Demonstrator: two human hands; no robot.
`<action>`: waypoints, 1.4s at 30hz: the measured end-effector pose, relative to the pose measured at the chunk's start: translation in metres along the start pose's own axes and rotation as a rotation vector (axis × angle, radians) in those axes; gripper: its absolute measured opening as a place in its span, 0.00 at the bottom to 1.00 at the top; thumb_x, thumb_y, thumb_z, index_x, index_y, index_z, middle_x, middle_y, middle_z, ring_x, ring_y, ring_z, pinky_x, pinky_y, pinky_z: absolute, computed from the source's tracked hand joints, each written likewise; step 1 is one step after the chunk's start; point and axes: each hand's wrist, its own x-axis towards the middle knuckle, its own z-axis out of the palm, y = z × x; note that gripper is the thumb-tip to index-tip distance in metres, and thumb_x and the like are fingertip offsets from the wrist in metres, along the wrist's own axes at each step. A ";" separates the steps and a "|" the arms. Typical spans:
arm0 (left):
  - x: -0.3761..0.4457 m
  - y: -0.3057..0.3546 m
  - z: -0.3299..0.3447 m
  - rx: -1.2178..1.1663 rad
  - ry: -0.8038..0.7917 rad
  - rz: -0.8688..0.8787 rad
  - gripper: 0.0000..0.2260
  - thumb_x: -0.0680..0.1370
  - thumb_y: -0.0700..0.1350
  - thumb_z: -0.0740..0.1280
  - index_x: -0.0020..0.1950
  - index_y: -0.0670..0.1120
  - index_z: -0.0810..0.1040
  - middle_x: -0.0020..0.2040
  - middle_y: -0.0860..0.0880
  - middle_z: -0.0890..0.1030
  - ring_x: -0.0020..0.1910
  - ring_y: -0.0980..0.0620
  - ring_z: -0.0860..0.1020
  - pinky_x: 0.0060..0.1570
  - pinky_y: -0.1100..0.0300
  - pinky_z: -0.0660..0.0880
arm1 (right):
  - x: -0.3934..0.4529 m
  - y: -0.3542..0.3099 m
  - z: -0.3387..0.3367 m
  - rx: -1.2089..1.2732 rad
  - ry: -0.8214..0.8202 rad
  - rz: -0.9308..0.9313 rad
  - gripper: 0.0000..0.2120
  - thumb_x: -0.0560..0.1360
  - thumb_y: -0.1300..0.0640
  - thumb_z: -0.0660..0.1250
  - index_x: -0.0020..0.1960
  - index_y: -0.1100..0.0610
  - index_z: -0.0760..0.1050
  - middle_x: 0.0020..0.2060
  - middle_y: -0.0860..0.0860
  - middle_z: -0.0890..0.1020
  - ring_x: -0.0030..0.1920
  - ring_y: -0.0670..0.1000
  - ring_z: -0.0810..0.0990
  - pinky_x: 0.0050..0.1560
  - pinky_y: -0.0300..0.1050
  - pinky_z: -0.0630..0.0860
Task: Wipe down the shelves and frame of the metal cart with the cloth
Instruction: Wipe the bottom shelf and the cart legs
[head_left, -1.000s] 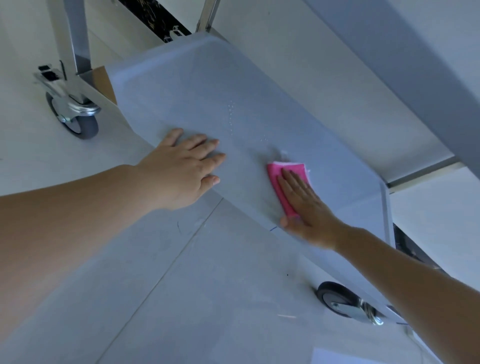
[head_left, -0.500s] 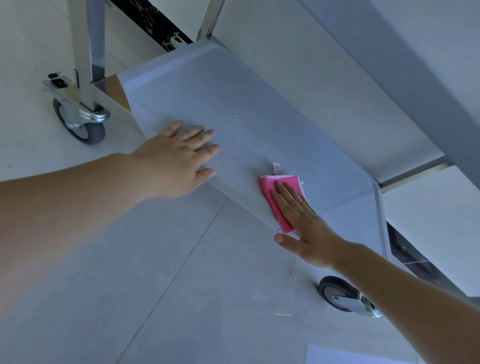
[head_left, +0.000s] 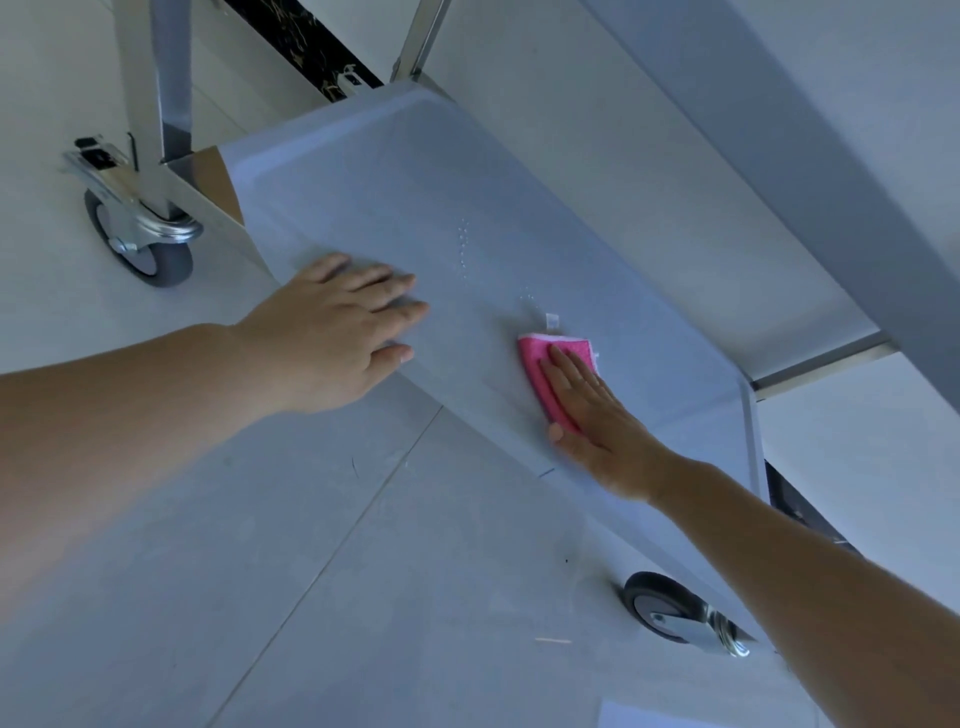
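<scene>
Wiping the bottom shelf, one hand bracing

Right hand (head_left: 592, 415) lies flat, fingers together, pressing the pink cloth (head_left: 548, 364) onto the lower shelf (head_left: 363, 197) near its front edge. Left hand (head_left: 337, 332) is spread flat on the same shelf, probably to stop the cart rolling on its casters (head_left: 143, 249). Beyond the cloth, droplets (head_left: 462, 249) look unwiped. The upper shelf (head_left: 779, 130) is cut off by the frame, and its top surface is hidden.

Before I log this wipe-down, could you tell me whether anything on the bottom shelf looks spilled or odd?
Yes: a trail of small water droplets sits on the bottom shelf, beyond the pink cloth under the right hand. That patch looks unwiped. A thin pale stick lies on the floor. Nothing looks damaged.
</scene>
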 end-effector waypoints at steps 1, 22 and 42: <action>0.001 -0.001 0.000 -0.013 -0.001 0.006 0.26 0.78 0.59 0.42 0.75 0.55 0.53 0.77 0.53 0.52 0.75 0.54 0.50 0.70 0.54 0.44 | 0.007 0.008 -0.002 0.000 0.003 0.041 0.36 0.72 0.29 0.38 0.73 0.46 0.36 0.75 0.47 0.39 0.74 0.45 0.33 0.72 0.40 0.33; 0.009 -0.054 -0.014 0.009 -0.030 -0.062 0.34 0.70 0.62 0.28 0.75 0.57 0.50 0.77 0.55 0.49 0.75 0.54 0.49 0.71 0.54 0.46 | 0.144 0.153 -0.038 -0.196 0.010 0.426 0.24 0.82 0.55 0.49 0.76 0.53 0.49 0.76 0.58 0.44 0.76 0.59 0.42 0.75 0.55 0.43; 0.013 -0.054 -0.011 0.063 -0.025 -0.041 0.33 0.72 0.60 0.29 0.75 0.56 0.51 0.77 0.53 0.51 0.75 0.52 0.50 0.70 0.53 0.48 | 0.150 0.035 -0.035 -0.002 0.124 0.197 0.33 0.78 0.38 0.47 0.77 0.54 0.43 0.77 0.53 0.45 0.76 0.51 0.42 0.73 0.44 0.38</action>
